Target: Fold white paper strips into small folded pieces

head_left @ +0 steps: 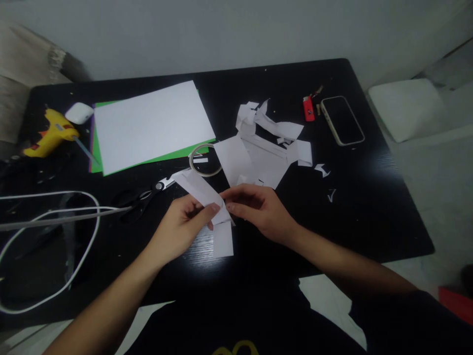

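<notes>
A folded strip of white paper (202, 191) is pinched in my left hand (185, 222), the thumb pressing on top of it. My right hand (260, 209) has its thumb and fingertips closed on the right edge of the same strip. Below the fingers, a short white paper end (223, 240) hangs down; I cannot tell whether it is one piece with the strip. Black-handled scissors (146, 195) lie left of my left hand, their blades partly under the strip. Just beyond the strip is a roll of tape (192, 162).
Several cut paper scraps (266, 158) lie beyond my right hand. White sheets (155, 123) over green paper are at back left, beside a yellow glue gun (55, 133) and a white case (79, 113). A white cable (96, 222) loops at left. A red lighter (308, 108) and a phone (343, 121) lie at right.
</notes>
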Action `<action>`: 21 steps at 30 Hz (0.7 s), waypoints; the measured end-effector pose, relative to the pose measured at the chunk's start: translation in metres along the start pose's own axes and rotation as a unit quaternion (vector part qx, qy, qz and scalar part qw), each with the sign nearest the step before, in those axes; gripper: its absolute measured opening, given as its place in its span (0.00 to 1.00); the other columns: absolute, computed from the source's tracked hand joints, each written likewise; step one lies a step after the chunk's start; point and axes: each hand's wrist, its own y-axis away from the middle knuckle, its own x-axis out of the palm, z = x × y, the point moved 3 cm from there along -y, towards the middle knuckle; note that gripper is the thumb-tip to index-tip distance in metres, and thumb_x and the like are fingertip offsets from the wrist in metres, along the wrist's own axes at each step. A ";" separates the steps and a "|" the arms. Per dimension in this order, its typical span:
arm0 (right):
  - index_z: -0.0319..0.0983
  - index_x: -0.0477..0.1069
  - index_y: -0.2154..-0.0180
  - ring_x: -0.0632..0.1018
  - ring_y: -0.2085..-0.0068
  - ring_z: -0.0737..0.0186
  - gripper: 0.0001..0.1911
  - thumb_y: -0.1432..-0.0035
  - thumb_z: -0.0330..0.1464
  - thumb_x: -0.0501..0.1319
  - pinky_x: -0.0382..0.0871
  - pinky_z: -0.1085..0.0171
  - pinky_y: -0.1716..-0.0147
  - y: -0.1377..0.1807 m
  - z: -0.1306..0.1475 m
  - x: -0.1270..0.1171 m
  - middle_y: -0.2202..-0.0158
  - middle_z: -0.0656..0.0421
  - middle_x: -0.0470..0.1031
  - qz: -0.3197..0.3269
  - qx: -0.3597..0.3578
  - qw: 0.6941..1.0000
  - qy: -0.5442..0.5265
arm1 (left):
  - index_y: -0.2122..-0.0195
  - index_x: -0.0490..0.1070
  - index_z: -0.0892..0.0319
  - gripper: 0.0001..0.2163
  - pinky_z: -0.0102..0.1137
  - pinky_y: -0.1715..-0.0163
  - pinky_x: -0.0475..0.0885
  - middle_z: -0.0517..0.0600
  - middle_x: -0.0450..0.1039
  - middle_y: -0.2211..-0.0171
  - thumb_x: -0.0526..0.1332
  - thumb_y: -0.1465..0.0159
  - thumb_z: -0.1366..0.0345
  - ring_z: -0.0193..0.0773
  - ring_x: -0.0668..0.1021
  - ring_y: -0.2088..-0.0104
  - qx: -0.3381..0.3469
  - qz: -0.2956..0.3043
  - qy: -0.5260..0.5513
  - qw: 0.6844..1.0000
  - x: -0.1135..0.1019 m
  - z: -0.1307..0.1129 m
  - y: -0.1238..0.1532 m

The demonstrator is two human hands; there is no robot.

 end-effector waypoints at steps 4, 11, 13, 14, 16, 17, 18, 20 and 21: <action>0.43 0.82 0.55 0.83 0.59 0.64 0.13 0.43 0.29 0.74 0.81 0.61 0.54 0.001 0.002 0.001 0.61 0.61 0.82 0.000 -0.014 1.000 0.006 | 0.66 0.80 0.59 0.10 0.28 0.72 0.74 0.47 0.79 0.75 0.67 0.32 0.58 0.35 0.79 0.74 -0.006 -0.007 0.019 1.000 0.000 0.002 0.000; 0.42 0.75 0.61 0.82 0.61 0.64 0.16 0.49 0.28 0.77 0.80 0.62 0.56 0.002 0.002 0.002 0.63 0.63 0.79 -0.019 -0.024 1.000 0.000 | 0.60 0.80 0.59 0.07 0.27 0.72 0.74 0.47 0.79 0.71 0.68 0.32 0.61 0.34 0.78 0.73 -0.006 -0.005 0.078 0.997 0.001 -0.004 0.001; 0.42 0.74 0.63 0.82 0.61 0.64 0.16 0.49 0.29 0.78 0.81 0.61 0.56 0.002 0.001 0.002 0.63 0.63 0.79 -0.024 -0.030 0.999 0.003 | 0.59 0.78 0.58 0.06 0.27 0.72 0.74 0.46 0.79 0.71 0.69 0.33 0.63 0.33 0.78 0.73 -0.005 -0.017 0.100 0.995 0.001 -0.006 0.001; 0.42 0.74 0.63 0.82 0.61 0.64 0.15 0.49 0.30 0.78 0.81 0.61 0.56 0.002 0.001 0.002 0.63 0.62 0.79 -0.025 -0.033 0.999 0.007 | 0.59 0.77 0.58 0.06 0.27 0.71 0.74 0.46 0.79 0.71 0.69 0.33 0.64 0.33 0.78 0.73 -0.005 -0.025 0.113 0.993 0.002 -0.006 0.001; 0.42 0.76 0.63 0.82 0.61 0.63 0.13 0.48 0.31 0.77 0.82 0.60 0.55 0.002 0.001 0.002 0.63 0.62 0.80 -0.023 -0.039 0.999 0.017 | 0.59 0.74 0.57 0.07 0.27 0.70 0.75 0.45 0.79 0.70 0.70 0.34 0.65 0.32 0.79 0.73 -0.001 -0.041 0.136 0.990 0.003 -0.006 0.001; 0.42 0.77 0.62 0.83 0.60 0.63 0.12 0.47 0.31 0.77 0.82 0.60 0.55 0.002 0.001 0.002 0.62 0.62 0.80 -0.021 -0.043 0.999 0.022 | 0.60 0.72 0.57 0.08 0.27 0.70 0.75 0.44 0.79 0.71 0.71 0.35 0.66 0.32 0.79 0.72 0.005 -0.050 0.144 0.988 0.003 -0.006 0.000; 0.42 0.78 0.61 0.83 0.60 0.63 0.12 0.46 0.30 0.76 0.82 0.60 0.55 0.003 0.002 0.002 0.62 0.62 0.81 -0.020 -0.047 0.998 0.026 | 0.61 0.71 0.56 0.09 0.26 0.70 0.75 0.43 0.77 0.71 0.71 0.35 0.67 0.32 0.78 0.72 0.014 -0.058 0.149 0.987 0.004 -0.007 0.000; 0.43 0.80 0.60 0.84 0.59 0.63 0.10 0.45 0.29 0.75 0.82 0.60 0.54 0.003 0.002 0.003 0.62 0.61 0.82 -0.020 -0.051 0.998 0.033 | 0.63 0.67 0.55 0.12 0.25 0.70 0.74 0.41 0.74 0.73 0.72 0.37 0.69 0.30 0.76 0.73 0.032 -0.076 0.153 0.985 0.005 -0.007 0.000; 0.43 0.81 0.60 0.84 0.59 0.63 0.10 0.44 0.29 0.75 0.83 0.60 0.53 0.004 0.002 0.003 0.61 0.61 0.83 -0.022 -0.051 0.998 0.036 | 0.64 0.66 0.55 0.13 0.24 0.71 0.73 0.40 0.71 0.74 0.72 0.38 0.70 0.29 0.75 0.74 0.041 -0.087 0.152 0.984 0.006 -0.008 0.000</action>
